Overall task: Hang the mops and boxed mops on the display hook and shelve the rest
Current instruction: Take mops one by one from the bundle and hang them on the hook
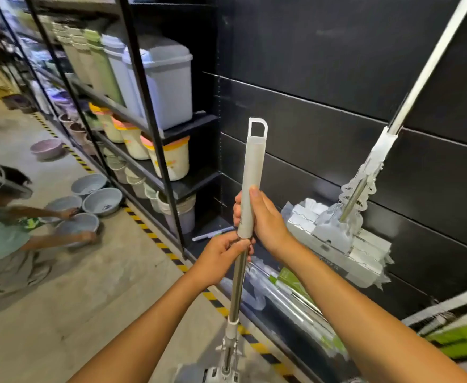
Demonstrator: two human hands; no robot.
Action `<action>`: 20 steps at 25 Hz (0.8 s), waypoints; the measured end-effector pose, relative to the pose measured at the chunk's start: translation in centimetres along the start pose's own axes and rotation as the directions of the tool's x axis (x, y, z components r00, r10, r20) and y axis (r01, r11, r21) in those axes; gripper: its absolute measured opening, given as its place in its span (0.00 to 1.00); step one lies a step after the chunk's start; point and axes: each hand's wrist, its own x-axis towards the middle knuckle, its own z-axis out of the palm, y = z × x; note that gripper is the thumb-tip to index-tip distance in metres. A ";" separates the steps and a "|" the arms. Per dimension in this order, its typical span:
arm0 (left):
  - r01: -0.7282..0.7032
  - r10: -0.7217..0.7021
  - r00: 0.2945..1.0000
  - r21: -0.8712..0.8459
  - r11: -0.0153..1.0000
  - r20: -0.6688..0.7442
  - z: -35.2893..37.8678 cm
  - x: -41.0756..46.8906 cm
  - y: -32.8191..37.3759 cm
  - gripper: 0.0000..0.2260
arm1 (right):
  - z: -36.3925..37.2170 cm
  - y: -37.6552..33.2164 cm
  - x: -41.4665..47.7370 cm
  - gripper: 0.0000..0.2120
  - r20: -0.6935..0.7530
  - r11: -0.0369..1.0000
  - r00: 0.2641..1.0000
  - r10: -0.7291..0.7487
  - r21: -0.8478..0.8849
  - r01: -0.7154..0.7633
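A person is holding a flat mop (250, 175) upright in front of the black back panel (323, 64), its head (215, 374) sitting low at the frame's bottom edge and its white hanging loop (257, 128) pointing up. The right hand (265, 219) is wrapping its fingers round the lower part of the white grip sleeve, thumb lying up along it. The left hand (224, 255) is gripping the steel pole just beneath that sleeve. A second mop (345, 228) is leaning against the panel, its plastic-wrapped head hanging low and its pole running up to the right. Packaged goods (290, 286) are lying at the panel's foot. Left of the panel, a shelving unit (141, 78) is carrying lidded bins (166, 78) and buckets (168, 156). Far left of it, another person (3, 230) is crouching over grey basins (102, 200) on the floor.
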 end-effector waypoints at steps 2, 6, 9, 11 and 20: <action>-0.004 0.005 0.999 -0.003 1.000 0.040 0.4 3.5 0.1 0.09 | -1.8 -0.7 2.3 0.22 -0.042 1.000 0.999 -0.010 -0.028 0.008; 0.000 0.009 0.986 -0.053 0.999 0.166 1.9 9.4 0.6 0.08 | -5.4 -2.2 5.2 0.22 -0.155 0.999 0.987 -0.035 -0.041 0.029; -0.033 0.049 0.958 -0.060 0.998 0.284 2.9 14.1 1.4 0.07 | -7.6 -4.4 6.9 0.22 -0.230 0.995 0.972 -0.052 -0.097 0.030; -0.045 0.062 0.927 -0.057 0.997 0.371 3.7 16.7 2.6 0.08 | -8.6 -6.4 7.5 0.21 -0.309 0.992 0.949 -0.064 -0.123 0.027; -0.089 0.179 0.739 -0.169 0.982 0.650 6.7 25.0 12.3 0.09 | -9.9 -16.6 8.8 0.21 -0.602 0.952 0.758 -0.251 -0.297 0.080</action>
